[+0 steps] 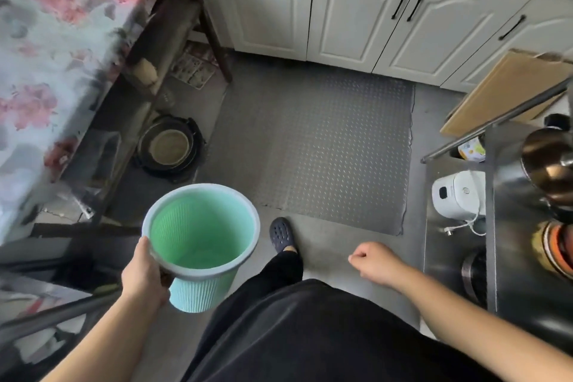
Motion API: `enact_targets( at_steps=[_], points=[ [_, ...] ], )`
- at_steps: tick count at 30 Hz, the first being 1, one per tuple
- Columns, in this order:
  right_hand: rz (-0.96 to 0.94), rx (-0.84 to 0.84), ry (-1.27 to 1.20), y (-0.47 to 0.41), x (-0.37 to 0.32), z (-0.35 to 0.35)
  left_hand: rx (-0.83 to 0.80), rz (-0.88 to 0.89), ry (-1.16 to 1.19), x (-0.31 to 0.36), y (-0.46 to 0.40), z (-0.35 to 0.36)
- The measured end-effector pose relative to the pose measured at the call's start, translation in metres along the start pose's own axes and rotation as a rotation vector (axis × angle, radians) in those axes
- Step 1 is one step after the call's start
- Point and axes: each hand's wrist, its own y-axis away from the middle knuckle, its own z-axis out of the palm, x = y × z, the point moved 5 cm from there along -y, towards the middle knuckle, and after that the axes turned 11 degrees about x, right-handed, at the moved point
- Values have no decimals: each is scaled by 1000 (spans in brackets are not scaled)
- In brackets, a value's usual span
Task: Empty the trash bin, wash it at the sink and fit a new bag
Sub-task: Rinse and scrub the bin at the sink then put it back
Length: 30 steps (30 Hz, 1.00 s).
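Head view: bagless green-lined pale-blue trash bin (201, 236).

Left: table (46, 40), pot (170, 146) beneath.
Centre: floor mat (325, 146) before cabinets (341, 9).
Right: shelf rack (459, 245) holding cooker (459, 195).

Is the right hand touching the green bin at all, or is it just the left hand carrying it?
Apart. The head view shows the right hand curled and empty, floor between it and the bin. Only the left hand holds the bin, at its rim.
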Motion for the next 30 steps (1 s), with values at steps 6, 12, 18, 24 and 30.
enact_targets(
  at_steps=[6, 12, 18, 24, 30],
  points=[
    [260, 9, -104, -17, 48, -62, 37, 3, -90, 63, 6, 84],
    [360, 39, -116, -49, 66, -133, 20, 38, -145, 126, 23, 168],
    [268, -11, 67, -148, 30, -199, 100, 95, -176, 170, 36, 245],
    [108, -107, 242, -272, -50, -299, 312, 186, -275, 222, 63, 294],
    [-9, 21, 326, -384, -143, -396, 375, 236, -304, 260, 74, 333]
  ],
)
